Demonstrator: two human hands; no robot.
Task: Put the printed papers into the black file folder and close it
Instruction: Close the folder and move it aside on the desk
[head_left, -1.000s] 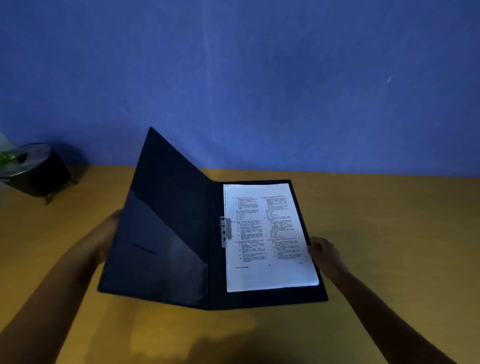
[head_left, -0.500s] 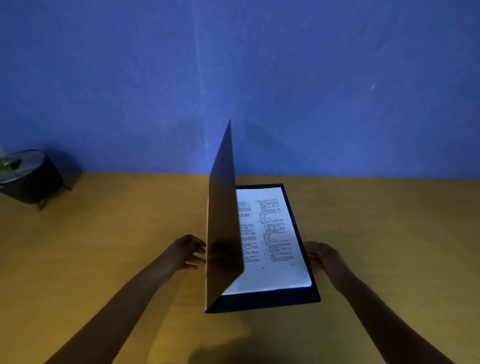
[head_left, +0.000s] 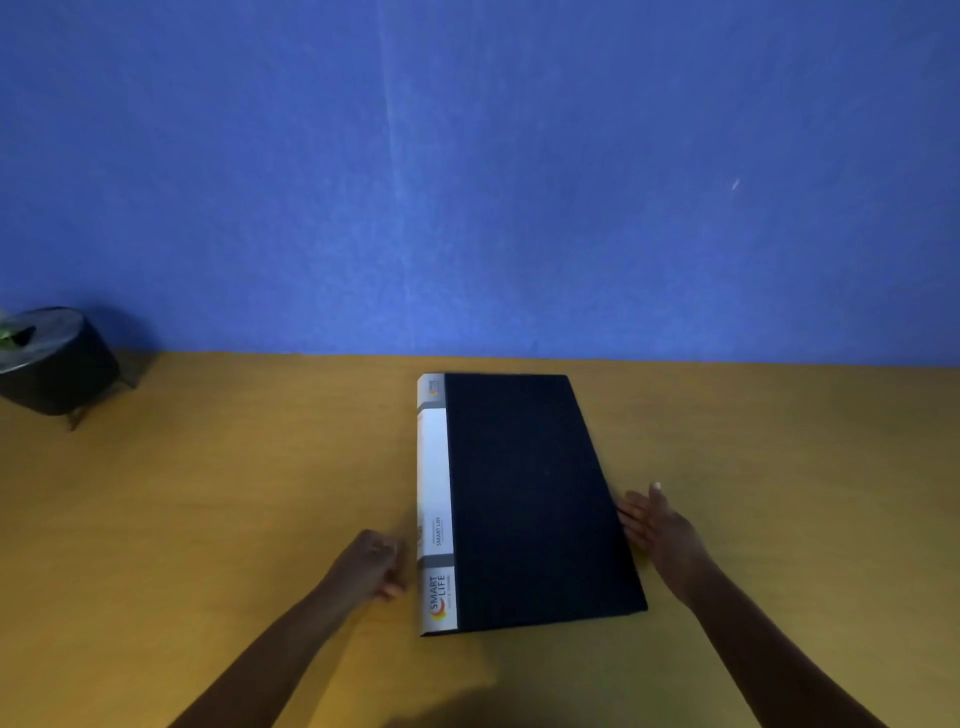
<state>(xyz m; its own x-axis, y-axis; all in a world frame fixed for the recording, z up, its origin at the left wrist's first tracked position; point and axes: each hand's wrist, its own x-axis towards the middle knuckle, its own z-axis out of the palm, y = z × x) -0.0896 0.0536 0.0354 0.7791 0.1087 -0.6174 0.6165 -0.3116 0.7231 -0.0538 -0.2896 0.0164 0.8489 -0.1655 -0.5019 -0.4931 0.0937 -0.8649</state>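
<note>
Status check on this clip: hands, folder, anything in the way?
Left hand loosely curled beside the spine, empty. Right hand open, flat at the far edge. Black file folder closed, flat on the table; papers not visible. Nothing in the way.

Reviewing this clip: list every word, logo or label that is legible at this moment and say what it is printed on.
"SMART LIFE" with an orange swirl logo: near end of the white spine strip on the closed black file folder.
"SMART LIFE", small: sideways, further up that strip.
Tiny line beside the near logo: too small to read.
Small logo at the strip's far end: too blurred to read.
Nothing readable on the black planter, wall or table.
</note>
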